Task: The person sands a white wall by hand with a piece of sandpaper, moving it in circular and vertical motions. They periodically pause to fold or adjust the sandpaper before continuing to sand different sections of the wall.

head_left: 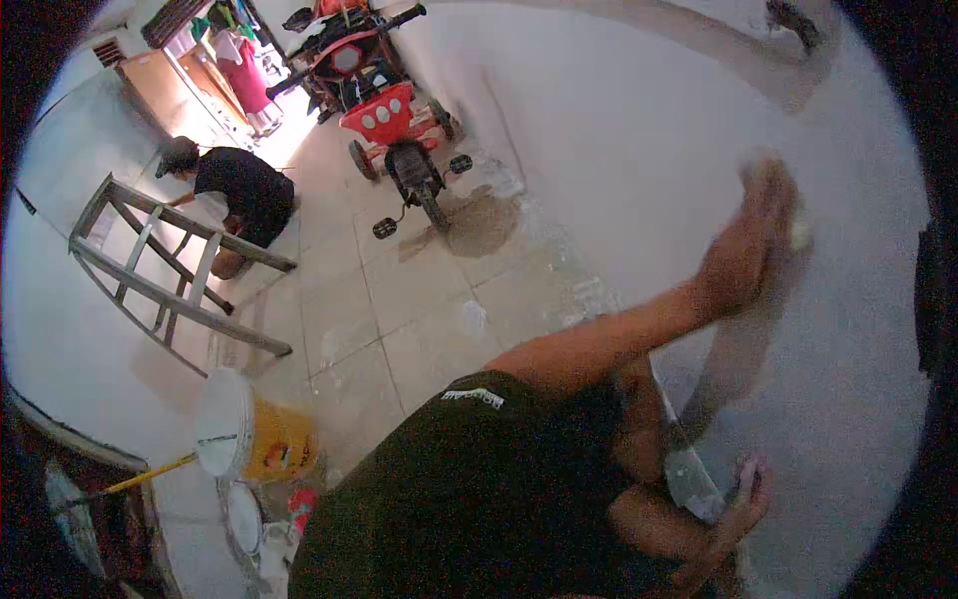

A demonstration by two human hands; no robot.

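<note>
My left hand (768,235), blurred by motion, is at the pale wall (609,120) with the arm stretched out. Its fingers are closed round a small whitish thing (800,236) too smeared to name. Lower down, near the foot of the wall, is my right hand (743,497), with its fingers curled in; what they hold, if anything, is too small to tell. My knees are bent beside the wall, partly hidden by my dark shirt (449,489).
A red tricycle (384,115) stands on the tiled floor (339,309). At the left are a metal stepladder (150,290) and a crouching person (244,190) in dark clothes. A yellow bucket (284,439) with a white rim stands nearer, beside a yellow pole (150,474).
</note>
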